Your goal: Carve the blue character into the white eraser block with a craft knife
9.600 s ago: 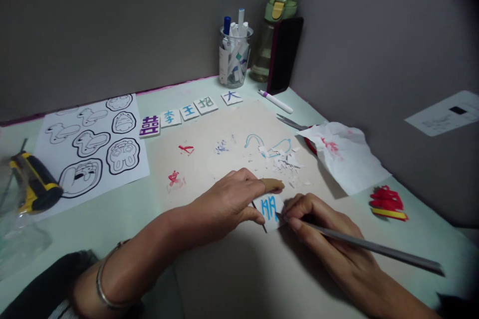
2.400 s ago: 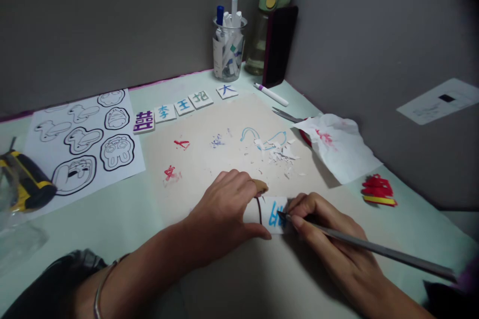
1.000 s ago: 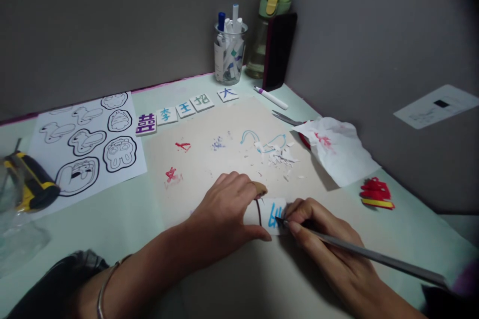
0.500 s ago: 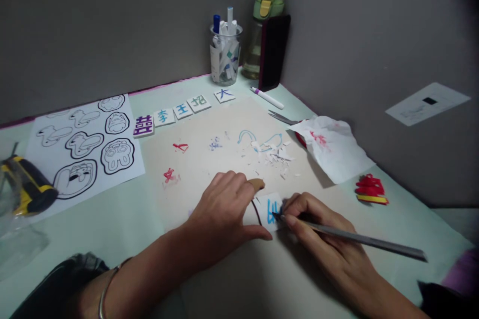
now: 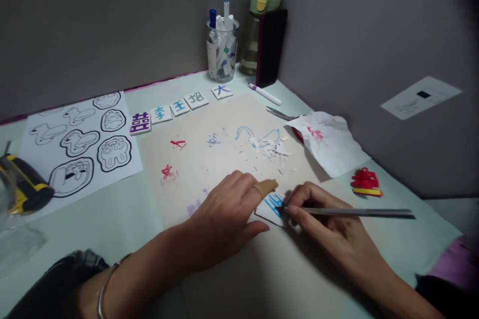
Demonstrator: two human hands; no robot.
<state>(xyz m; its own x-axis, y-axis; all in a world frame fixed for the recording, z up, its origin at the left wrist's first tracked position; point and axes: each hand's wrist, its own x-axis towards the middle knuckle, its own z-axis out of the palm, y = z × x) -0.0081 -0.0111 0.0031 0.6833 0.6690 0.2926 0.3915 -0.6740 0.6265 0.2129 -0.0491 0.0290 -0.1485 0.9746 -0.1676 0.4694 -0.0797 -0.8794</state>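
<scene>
My right hand (image 5: 325,229) grips a slim grey carving knife (image 5: 362,213) like a pen. Its tip meets a small white carving block (image 5: 270,213) that bears a blue drawn character. The block lies turned at an angle on the beige board (image 5: 224,279). My left hand (image 5: 232,209) holds the block from the left, its forefinger in a brown covering (image 5: 266,188) along the far edge and its thumb near the close side. The right fingertips hide the block's right end. White shavings (image 5: 275,152) lie on the board beyond the hands.
Several lettered white blocks (image 5: 179,106) stand in a row at the back. Behind are a marker cup (image 5: 222,55), a bottle (image 5: 250,45) and a phone (image 5: 272,47). Right: scissors (image 5: 279,113), stained tissue (image 5: 333,142), a red ink piece (image 5: 365,179). Left: printed sheet (image 5: 84,144), yellow-black tool (image 5: 26,184).
The white block has turned on the board, and my left forefinger now reaches farther right along it. The knife's handle has swung to nearly level. The whole view has shifted slightly.
</scene>
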